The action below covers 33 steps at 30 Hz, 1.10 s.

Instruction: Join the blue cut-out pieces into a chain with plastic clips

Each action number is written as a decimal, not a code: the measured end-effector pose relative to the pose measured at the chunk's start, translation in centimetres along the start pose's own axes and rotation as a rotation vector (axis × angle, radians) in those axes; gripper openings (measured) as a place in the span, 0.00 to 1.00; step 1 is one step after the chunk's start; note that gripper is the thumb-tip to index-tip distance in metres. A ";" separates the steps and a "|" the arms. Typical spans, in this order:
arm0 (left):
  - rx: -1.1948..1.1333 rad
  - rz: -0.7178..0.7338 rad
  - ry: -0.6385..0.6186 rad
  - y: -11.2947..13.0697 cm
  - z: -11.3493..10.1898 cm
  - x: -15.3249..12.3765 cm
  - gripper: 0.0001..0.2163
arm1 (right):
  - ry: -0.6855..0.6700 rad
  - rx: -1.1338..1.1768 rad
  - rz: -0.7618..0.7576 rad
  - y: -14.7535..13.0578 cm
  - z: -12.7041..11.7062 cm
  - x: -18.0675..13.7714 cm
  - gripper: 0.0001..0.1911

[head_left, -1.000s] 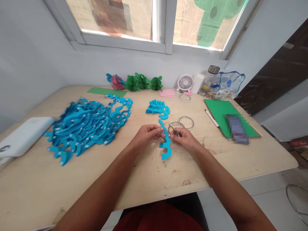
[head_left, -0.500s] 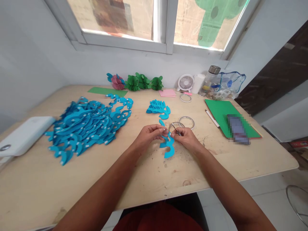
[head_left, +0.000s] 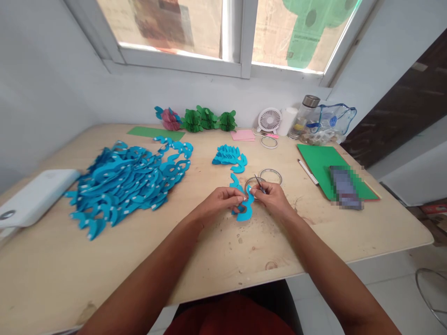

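Observation:
Between my hands is a wavy cut blue paper piece point(head_left: 246, 211), with a small white patch near its top. My right hand point(head_left: 271, 197) pinches its upper end and also grips a slim dark pointed tool point(head_left: 259, 183), its tip pointing up and left. My left hand point(head_left: 225, 200) is closed in a pinch at the piece's left edge; what lies between its fingertips is too small to make out. Behind the fingers another blue paper cutout point(head_left: 235, 181) lies on the table. Two thin tape rolls, one ring point(head_left: 271, 176) and one partly hidden, lie just beyond my right hand.
A big heap of blue paper cutouts point(head_left: 122, 181) covers the left, beside a white power bank point(head_left: 40, 195). A smaller blue stack point(head_left: 228, 155) sits ahead. Green paper ornaments point(head_left: 206, 118), a small fan point(head_left: 269, 121) and a bottle point(head_left: 305, 116) line the back. A phone point(head_left: 345, 186) rests on green sheets point(head_left: 319, 160).
My left hand has moved slightly down and right, away from the strip's top. The blue piece has risen and turned in my right hand, and the tool's tip has tilted higher.

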<state>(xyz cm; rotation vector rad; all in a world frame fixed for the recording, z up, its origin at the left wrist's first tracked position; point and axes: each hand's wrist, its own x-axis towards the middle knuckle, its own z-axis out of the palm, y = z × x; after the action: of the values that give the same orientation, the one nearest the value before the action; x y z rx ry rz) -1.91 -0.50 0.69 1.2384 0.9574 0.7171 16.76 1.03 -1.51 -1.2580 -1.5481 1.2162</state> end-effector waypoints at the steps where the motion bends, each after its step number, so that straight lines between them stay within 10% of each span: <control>1: 0.009 0.006 -0.004 0.1 0.1 -0.1 0.11 | 0.000 -0.001 -0.002 0.0 0.0 0.0 0.12; 33: 0.178 0.094 0.004 0.7 0.8 -0.5 0.13 | -0.049 0.008 0.019 -1.3 0.3 -0.4 0.12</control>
<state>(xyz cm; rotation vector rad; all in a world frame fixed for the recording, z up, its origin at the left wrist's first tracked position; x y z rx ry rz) -1.34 -1.17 1.47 1.4463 0.9880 0.7202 16.22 0.51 -0.34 -1.2491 -1.5686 1.2731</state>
